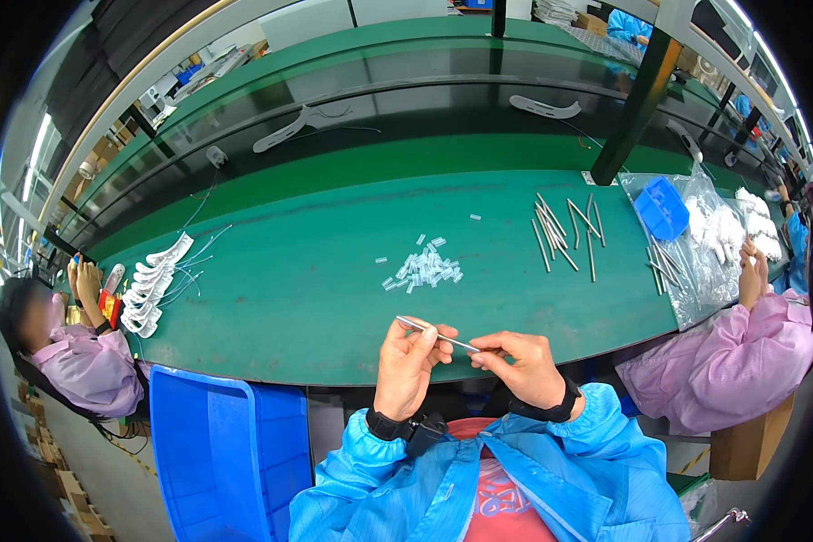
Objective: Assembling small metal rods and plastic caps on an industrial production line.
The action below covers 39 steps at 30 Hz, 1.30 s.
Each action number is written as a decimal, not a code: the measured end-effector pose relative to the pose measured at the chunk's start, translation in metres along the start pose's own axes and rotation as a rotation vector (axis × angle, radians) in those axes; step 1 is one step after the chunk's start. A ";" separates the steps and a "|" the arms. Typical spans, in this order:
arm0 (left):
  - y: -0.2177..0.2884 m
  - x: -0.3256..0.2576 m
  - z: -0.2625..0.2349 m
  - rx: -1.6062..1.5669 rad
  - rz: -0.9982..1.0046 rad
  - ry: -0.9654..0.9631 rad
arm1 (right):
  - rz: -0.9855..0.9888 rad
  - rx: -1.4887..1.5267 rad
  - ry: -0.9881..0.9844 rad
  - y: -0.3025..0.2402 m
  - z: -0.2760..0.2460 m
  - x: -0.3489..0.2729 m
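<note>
A thin metal rod (pixel 440 335) slants between my two hands, just above the near edge of the green table. My left hand (pixel 407 361) is closed round its upper left part, with the rod's tip sticking out past the fingers. At the lower right end, my right hand (pixel 521 366) pinches the rod between thumb and fingers. Whatever may sit on that end is too small to tell. Beyond my hands lies a heap of short clear plastic tubes (pixel 425 266). Several loose metal rods (pixel 553 233) are spread to the right of the heap.
White curved plastic parts with wires (pixel 154 285) lie at the left, by a co-worker in pink. A second co-worker sits at the right, near a blue bin (pixel 662 210) and plastic bag (pixel 696 289). A large blue crate (pixel 203 388) stands left of me; a dark post (pixel 637 108) rises behind.
</note>
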State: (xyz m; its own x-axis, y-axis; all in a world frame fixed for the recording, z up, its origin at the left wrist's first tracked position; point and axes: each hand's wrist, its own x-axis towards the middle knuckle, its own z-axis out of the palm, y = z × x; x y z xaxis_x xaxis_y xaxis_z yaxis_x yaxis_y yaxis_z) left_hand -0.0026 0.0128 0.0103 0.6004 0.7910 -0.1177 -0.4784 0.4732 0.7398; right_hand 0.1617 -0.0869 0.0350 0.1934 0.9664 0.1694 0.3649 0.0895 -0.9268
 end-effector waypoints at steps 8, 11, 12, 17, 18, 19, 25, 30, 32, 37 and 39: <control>-0.006 -0.005 0.007 0.033 0.063 0.007 | -0.081 -0.046 0.118 0.004 0.008 -0.002; -0.008 -0.005 0.007 0.002 0.062 0.026 | -0.071 -0.109 0.140 -0.007 0.006 0.000; -0.007 -0.005 0.007 -0.011 0.057 0.033 | -0.075 -0.145 0.149 -0.011 0.004 0.002; -0.017 -0.005 0.006 -0.025 0.054 0.013 | -0.176 -0.149 0.186 0.008 0.003 -0.001; -0.018 -0.004 0.008 -0.025 0.050 0.002 | -0.194 -0.150 0.199 0.009 0.003 -0.001; -0.018 -0.004 0.011 -0.024 0.045 -0.009 | -0.199 -0.142 0.206 0.011 0.003 -0.002; -0.018 0.000 0.018 0.037 -0.097 -0.089 | -0.134 -0.198 0.194 0.012 -0.021 -0.008; -0.005 0.008 -0.011 0.443 -0.055 -0.073 | 0.050 -0.350 0.588 0.053 -0.111 -0.033; 0.010 0.016 -0.024 0.682 -0.010 -0.018 | 0.101 -0.502 0.764 0.079 -0.162 -0.053; 0.042 0.043 -0.045 1.164 0.208 0.068 | -0.015 -1.166 0.840 0.087 -0.212 -0.063; 0.050 0.050 -0.039 1.276 0.240 0.073 | 0.064 -0.828 0.783 0.088 -0.203 -0.054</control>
State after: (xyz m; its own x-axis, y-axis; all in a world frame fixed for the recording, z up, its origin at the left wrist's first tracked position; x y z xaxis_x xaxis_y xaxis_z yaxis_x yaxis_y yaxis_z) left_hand -0.0209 0.0912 0.0158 0.5297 0.8424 0.0986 0.3996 -0.3504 0.8471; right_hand 0.3681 -0.1800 0.0118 0.6420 0.5217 0.5618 0.7665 -0.4213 -0.4847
